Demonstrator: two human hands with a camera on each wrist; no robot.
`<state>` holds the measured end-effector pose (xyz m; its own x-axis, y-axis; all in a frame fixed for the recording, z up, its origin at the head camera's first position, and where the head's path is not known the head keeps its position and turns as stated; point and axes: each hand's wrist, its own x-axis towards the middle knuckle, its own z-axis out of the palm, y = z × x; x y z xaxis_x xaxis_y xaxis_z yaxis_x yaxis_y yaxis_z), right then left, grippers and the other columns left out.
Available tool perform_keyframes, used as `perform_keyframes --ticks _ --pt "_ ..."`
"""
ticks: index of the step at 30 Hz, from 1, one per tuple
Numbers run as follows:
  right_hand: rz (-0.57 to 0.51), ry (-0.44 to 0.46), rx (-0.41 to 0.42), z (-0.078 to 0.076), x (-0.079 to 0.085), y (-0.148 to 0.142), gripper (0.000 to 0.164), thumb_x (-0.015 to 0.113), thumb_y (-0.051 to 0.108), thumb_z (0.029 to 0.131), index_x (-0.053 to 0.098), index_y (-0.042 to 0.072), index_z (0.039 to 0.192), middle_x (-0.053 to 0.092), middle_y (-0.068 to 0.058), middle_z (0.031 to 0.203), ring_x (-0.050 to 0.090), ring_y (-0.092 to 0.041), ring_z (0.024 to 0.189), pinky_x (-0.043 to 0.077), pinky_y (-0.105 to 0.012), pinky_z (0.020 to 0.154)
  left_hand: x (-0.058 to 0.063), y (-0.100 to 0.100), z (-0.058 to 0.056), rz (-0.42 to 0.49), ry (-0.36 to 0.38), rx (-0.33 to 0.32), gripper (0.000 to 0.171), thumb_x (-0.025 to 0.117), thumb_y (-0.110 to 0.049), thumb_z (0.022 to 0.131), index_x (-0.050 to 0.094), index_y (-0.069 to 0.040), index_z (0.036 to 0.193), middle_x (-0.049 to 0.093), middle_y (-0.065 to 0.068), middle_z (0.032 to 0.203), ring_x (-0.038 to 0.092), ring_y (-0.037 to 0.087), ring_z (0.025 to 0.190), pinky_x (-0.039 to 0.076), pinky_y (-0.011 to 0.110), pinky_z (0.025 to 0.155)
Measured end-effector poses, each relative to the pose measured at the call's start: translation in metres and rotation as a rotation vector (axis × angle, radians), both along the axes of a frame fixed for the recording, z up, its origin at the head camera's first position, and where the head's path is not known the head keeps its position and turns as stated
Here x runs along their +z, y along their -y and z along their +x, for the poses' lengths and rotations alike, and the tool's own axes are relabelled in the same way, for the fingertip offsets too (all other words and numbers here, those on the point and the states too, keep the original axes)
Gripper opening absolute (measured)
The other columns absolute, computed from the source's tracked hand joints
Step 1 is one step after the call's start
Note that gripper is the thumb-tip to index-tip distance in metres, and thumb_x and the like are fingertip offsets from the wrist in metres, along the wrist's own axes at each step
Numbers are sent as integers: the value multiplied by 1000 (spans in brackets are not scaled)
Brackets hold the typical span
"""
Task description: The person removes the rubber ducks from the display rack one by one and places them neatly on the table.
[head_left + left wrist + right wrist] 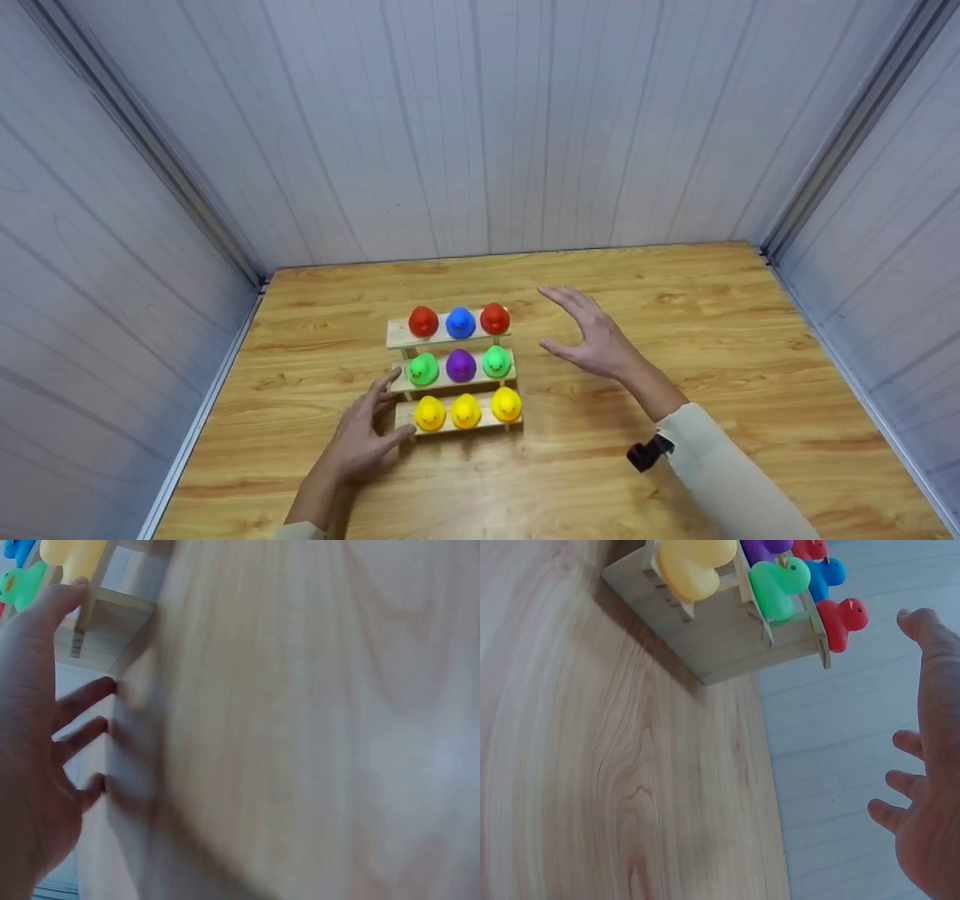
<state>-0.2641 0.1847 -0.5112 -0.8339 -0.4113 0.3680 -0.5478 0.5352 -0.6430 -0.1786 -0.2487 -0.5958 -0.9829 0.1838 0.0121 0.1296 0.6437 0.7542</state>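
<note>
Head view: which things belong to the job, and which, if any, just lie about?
Likely the job:
pale wooden three-tiered stand
nine toy ducks in red, blue, green, purple and yellow
left hand, right hand

Surroundings only:
brown wooden table
pale panelled walls
small black object

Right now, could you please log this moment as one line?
left hand: at left end of rack; right hand: open, apart from rack; nine ducks: on rack, three rows

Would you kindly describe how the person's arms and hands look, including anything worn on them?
The left hand and right hand are both bare, without gloves. The left sleeve and right sleeve are pale cream, and a small black device sticks out by the end of the right one.
</note>
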Motion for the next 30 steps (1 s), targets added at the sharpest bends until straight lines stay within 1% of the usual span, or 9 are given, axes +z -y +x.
perform_keyframes --ticks 3,6,11,14,21,25,28,30 --pt "-37 18 17 -2 0 8 83 87 28 99 49 18 171 52 -16 175 48 -46 163 40 -75 130 4 -1 -3 59 50 -10 93 92 -42 95 38 -35 171 66 23 159 66 47 148 27 82 133" --pt "-81 43 33 -3 -1 16 83 89 25 97 50 14 170 53 -17 173 51 -46 161 45 -74 127 4 -1 -5 81 77 -11 94 93 -41 94 38 -35 170 70 22 155 65 49 148 26 82 133" --pt "-173 114 44 -5 1 34 86 92 17 94 50 9 169 56 -20 170 52 -49 157 51 -74 120 4 2 -4 84 84 -9 95 94 -39 94 37 -34 171 72 21 153 64 50 149 22 84 134" --pt "-216 155 41 -7 4 45 86 94 13 92 52 9 168 57 -20 167 52 -49 155 51 -74 120 5 2 -3 84 85 -7 96 94 -38 94 37 -34 171 73 20 153 63 51 150 19 84 134" --pt "-247 196 19 -12 5 58 81 95 16 92 57 8 163 60 -20 163 56 -44 148 55 -68 119 6 0 -4 99 110 6 98 95 -38 92 37 -36 171 71 20 155 61 51 152 19 83 134" --pt "-258 209 8 -14 5 65 76 92 15 95 58 7 162 60 -21 161 57 -43 146 57 -64 119 6 0 -5 105 115 8 97 95 -37 92 38 -37 171 71 20 155 61 51 153 20 83 134" --pt "-268 216 6 -16 4 70 72 91 14 97 60 7 161 61 -22 159 59 -41 144 59 -63 118 6 0 -5 99 108 6 97 95 -37 93 38 -36 170 72 19 154 59 52 154 20 84 134" --pt "-282 223 4 -17 3 73 69 90 14 97 62 8 159 63 -22 157 59 -41 142 59 -64 117 6 0 -5 98 102 3 97 95 -37 92 38 -34 170 74 18 153 56 53 156 19 84 134"
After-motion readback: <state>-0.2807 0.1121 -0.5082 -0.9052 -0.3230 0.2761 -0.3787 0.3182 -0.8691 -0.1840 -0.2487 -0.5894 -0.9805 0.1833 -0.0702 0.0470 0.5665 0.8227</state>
